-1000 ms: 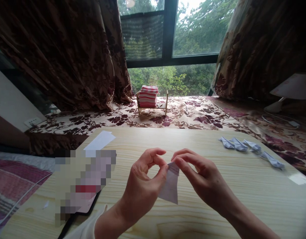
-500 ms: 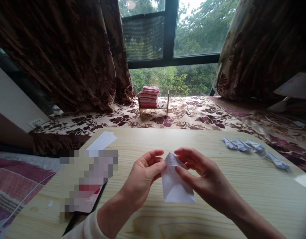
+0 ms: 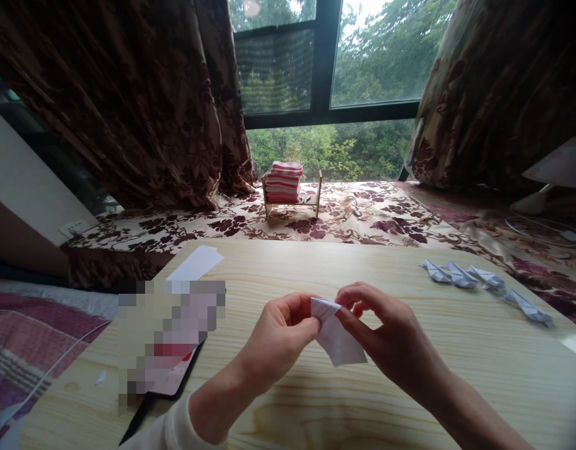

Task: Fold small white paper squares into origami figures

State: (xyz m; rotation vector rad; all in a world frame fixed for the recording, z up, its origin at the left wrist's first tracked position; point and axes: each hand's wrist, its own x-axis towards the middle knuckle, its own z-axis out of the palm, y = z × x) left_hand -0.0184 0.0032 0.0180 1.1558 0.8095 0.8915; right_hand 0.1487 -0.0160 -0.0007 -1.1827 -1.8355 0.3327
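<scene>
Pale wood-grain table (image 3: 278,406). Above it, I log: left hand (image 3: 281,331), right hand (image 3: 388,325), both pinching one white part-folded paper sheet (image 3: 341,344). Table's far right: four small, folded white papers (image 3: 462,276). Step, I judge: folding; next calls for even creasing.

Dark floral curtains (image 3: 166,106) flank a daylit window (image 3: 322,69) facing trees (image 3: 386,69).

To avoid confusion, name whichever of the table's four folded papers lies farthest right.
The folded paper pictured lowest of the four; the others sit higher, to its left.
</scene>
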